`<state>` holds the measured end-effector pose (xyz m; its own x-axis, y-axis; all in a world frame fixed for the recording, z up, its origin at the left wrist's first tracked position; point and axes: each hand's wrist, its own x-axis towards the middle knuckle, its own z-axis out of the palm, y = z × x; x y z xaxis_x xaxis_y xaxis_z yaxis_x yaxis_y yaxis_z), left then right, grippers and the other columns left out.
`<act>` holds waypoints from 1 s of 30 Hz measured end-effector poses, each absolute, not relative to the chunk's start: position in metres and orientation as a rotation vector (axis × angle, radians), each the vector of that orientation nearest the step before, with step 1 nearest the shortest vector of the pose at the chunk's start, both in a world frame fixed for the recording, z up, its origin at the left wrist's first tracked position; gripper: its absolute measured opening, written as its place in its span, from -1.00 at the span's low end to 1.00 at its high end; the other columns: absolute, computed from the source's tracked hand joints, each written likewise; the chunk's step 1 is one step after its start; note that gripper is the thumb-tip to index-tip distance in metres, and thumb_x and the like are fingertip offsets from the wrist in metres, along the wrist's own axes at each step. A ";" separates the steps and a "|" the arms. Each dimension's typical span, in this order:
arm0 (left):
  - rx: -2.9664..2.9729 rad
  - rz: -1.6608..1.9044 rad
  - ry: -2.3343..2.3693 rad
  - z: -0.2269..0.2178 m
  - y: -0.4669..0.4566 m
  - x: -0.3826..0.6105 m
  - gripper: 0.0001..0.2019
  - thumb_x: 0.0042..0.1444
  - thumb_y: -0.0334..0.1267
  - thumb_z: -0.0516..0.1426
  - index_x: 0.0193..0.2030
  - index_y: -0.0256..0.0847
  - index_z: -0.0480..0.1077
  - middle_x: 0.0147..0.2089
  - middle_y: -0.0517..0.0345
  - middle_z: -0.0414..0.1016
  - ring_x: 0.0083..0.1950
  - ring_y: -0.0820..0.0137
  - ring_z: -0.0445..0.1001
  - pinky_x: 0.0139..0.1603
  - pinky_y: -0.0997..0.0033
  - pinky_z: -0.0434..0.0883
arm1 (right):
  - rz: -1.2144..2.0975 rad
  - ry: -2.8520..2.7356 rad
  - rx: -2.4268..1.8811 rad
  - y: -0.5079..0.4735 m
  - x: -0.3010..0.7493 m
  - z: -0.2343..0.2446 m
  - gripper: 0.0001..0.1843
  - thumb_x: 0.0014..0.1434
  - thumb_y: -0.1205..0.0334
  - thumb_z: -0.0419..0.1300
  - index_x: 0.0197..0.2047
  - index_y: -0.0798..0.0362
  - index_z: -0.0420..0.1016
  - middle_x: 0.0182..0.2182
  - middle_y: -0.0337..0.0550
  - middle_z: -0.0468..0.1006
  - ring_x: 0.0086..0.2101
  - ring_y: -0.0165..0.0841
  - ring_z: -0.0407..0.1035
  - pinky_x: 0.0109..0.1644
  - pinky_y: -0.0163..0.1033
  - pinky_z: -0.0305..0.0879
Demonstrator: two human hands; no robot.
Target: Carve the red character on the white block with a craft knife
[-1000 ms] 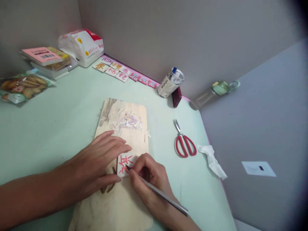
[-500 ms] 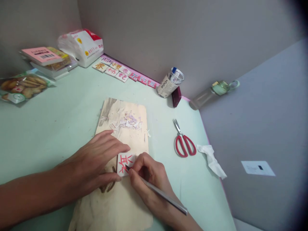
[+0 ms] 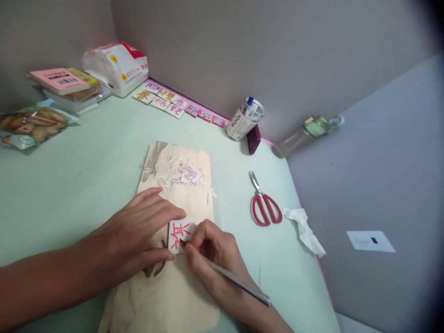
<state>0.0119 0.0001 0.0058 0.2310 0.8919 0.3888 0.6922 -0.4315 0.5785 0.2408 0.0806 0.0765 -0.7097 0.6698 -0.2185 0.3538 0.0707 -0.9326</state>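
A small white card with a red character (image 3: 179, 233) lies on a pale wooden board (image 3: 180, 203). My left hand (image 3: 138, 236) lies flat on the board with fingers spread, pressing the card's left edge. My right hand (image 3: 211, 259) is closed on a thin silver craft knife (image 3: 231, 278), held like a pen, its tip touching the card. White paper scraps (image 3: 183, 175) are piled at the board's far end.
Red-handled scissors (image 3: 264, 206) and a crumpled tissue (image 3: 305, 229) lie to the right. A row of small character cards (image 3: 173, 104), a paper-wrapped cup (image 3: 244, 120), a bottle (image 3: 305, 132), a tissue pack (image 3: 116, 67) and a biscuit bag (image 3: 31, 127) line the pale green table's far edges.
The view has drifted slightly. The knife tip has shifted a little on the card; both hands stay in place.
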 end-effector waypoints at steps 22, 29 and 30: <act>2.312 0.983 1.506 0.011 0.003 0.010 -0.65 0.47 -0.25 0.27 0.32 -0.05 0.38 0.00 0.21 0.53 0.11 0.18 0.57 0.60 0.04 0.13 | 1.651 -1.993 -1.115 0.077 0.239 0.073 -0.75 0.26 0.20 0.28 -0.39 -0.07 0.29 -0.52 -0.41 0.29 -0.50 -0.44 0.13 -0.42 -0.30 0.06; 2.269 0.980 1.586 0.012 0.001 0.018 -0.72 0.38 -0.14 0.36 0.10 -0.07 0.42 -0.11 0.23 0.47 -0.01 0.13 0.51 0.55 -0.13 0.14 | 1.606 -1.961 -1.111 0.075 0.239 0.068 -0.69 0.29 0.17 0.28 -0.41 -0.07 0.25 -0.55 -0.41 0.26 -0.52 -0.45 0.10 -0.45 -0.31 0.04; 2.271 0.976 1.584 0.013 0.001 0.017 -0.68 0.34 -0.14 0.39 0.10 -0.07 0.42 -0.10 0.24 0.48 0.00 0.13 0.52 0.56 -0.11 0.13 | 1.602 -1.957 -1.109 0.075 0.239 0.068 -0.69 0.29 0.17 0.28 -0.42 -0.07 0.25 -0.55 -0.41 0.26 -0.52 -0.45 0.10 -0.44 -0.30 0.04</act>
<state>0.0166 0.0008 0.0131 0.2051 0.8938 0.3989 0.7583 -0.4028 0.5125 0.2388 0.0748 0.0679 -0.6179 0.7638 -0.1865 0.3336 0.0399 -0.9419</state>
